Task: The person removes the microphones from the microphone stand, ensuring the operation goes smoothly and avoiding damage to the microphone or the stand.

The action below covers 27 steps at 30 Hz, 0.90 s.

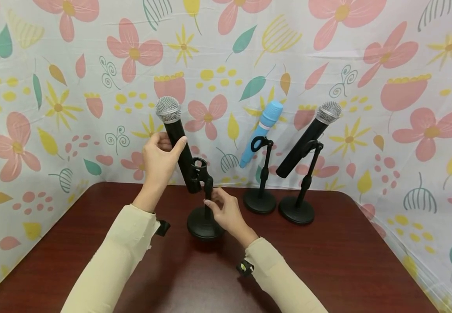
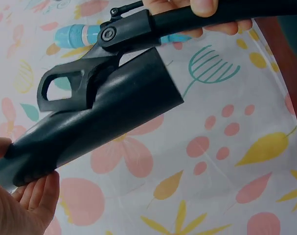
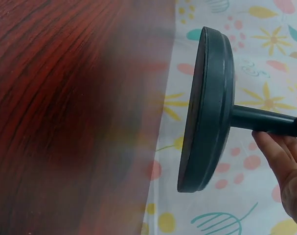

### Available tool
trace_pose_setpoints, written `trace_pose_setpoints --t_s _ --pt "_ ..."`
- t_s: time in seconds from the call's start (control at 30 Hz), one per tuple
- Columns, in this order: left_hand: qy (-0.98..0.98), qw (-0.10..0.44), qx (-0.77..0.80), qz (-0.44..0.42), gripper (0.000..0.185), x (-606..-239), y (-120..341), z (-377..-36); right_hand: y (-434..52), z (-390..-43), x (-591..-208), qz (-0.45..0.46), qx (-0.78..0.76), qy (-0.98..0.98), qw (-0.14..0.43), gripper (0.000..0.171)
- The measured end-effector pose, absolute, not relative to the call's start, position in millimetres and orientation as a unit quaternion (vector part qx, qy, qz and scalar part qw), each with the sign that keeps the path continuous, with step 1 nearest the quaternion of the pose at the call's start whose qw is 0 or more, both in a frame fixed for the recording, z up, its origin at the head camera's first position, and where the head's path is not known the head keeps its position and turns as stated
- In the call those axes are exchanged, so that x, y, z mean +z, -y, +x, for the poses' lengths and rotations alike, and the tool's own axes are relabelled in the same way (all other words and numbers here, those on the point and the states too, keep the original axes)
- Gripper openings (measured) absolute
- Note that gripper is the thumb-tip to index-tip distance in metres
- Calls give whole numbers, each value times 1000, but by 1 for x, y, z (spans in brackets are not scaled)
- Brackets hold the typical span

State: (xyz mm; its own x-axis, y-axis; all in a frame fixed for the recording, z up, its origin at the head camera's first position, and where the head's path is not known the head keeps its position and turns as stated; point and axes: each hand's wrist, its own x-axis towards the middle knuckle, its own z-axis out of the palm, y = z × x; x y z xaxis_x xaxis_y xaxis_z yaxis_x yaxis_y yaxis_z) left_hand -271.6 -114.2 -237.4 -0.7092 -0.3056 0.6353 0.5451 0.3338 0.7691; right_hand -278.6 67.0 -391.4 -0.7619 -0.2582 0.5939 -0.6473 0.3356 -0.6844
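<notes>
A black cylindrical microphone with a silver mesh head (image 1: 185,158) is being gripped around its body by the left hand (image 1: 159,156), apparently so that its lower end is being left free beside a black plastic ring clip (image 2: 83,83). Just to the right of that hand, the pole of a black stand with a round base (image 1: 208,193) is being pinched by the right hand (image 1: 227,213), presumably so that the clip is being steadied; the base seems to be hanging above the dark red-brown surface (image 1: 288,261). Whether microphone and clip are touching cannot be told. Beyond the right hand, to its right, a light-blue microphone (image 1: 263,128) and a second black, silver-headed microphone (image 1: 302,150) are being held tilted by separate black stands (image 1: 264,174), apparently obstructing neither hand. Behind both hands, a floral cloth (image 1: 218,56) is hanging.
</notes>
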Motion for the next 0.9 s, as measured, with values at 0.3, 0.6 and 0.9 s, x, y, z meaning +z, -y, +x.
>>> trace_pose_setpoints --t_s 0.3,0.6,0.9 --pt "731 398 -548 -81 37 -220 134 -268 -71 -282 -397 276 503 796 195 13" --pt "785 347 -510 -61 37 -240 145 -269 -71 -288 -389 259 508 792 215 17" --pt "827 283 -484 -47 43 -252 153 -270 -70 -294 -385 251 513 791 220 16"
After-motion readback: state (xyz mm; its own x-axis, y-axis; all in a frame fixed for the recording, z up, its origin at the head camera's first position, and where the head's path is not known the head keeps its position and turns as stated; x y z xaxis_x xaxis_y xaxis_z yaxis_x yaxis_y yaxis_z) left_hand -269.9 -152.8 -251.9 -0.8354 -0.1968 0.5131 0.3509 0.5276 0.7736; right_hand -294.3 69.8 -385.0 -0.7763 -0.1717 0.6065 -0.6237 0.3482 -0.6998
